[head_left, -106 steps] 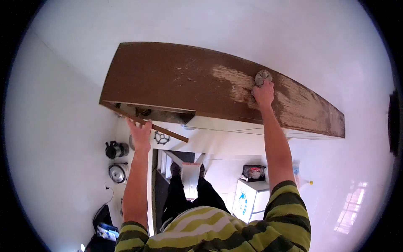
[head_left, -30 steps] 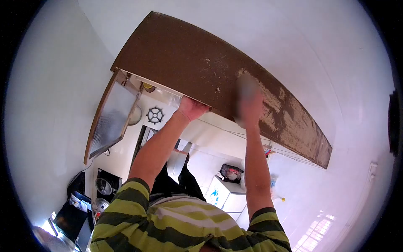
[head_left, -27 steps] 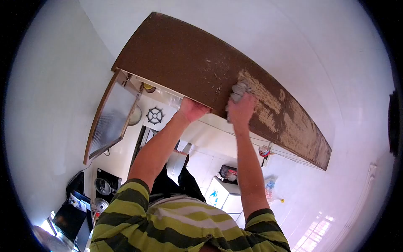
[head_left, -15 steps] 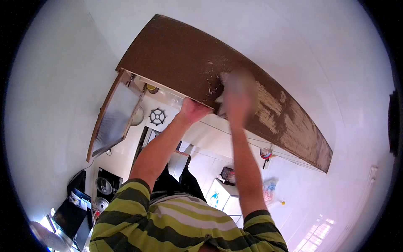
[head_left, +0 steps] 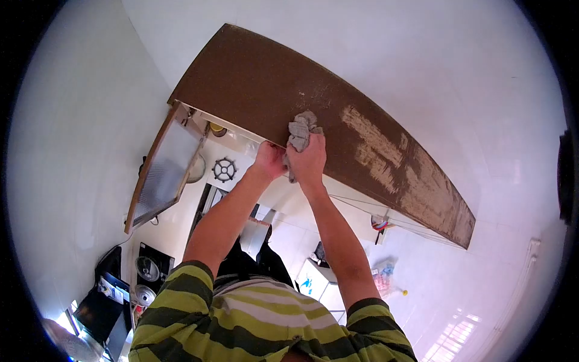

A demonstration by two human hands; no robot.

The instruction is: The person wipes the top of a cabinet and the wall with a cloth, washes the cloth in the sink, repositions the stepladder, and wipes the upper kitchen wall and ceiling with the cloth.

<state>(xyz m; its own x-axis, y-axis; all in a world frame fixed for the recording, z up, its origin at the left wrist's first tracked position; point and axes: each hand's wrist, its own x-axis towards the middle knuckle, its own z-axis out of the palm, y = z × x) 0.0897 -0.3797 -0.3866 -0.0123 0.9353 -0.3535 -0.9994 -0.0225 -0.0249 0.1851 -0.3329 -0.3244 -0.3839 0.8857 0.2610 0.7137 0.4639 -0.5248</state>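
Observation:
A brown cabinet top (head_left: 259,72) spans the upper middle, with pale dusty patches toward its right end. My right hand (head_left: 309,158) is closed on a crumpled grey cloth (head_left: 301,128), which lies against the top near its front edge. Just left of it, my left hand (head_left: 271,159) grips the cabinet's front edge, its fingertips partly hidden by the edge and the cloth. At the left, a cabinet door with a patterned glass pane (head_left: 169,166) hangs open.
Below are a black metal ring rack (head_left: 224,169), a stove (head_left: 149,270) with pots, and a white box (head_left: 313,279). Thin lines run under the cabinet's right part. A plastic bottle (head_left: 385,279) is at the lower right. My feet are above the floor on a narrow support.
My right hand has moved left with the cloth, next to my left hand. Since the earliest frame, the glass door has swung wider and my left hand has moved from it to the cabinet edge.

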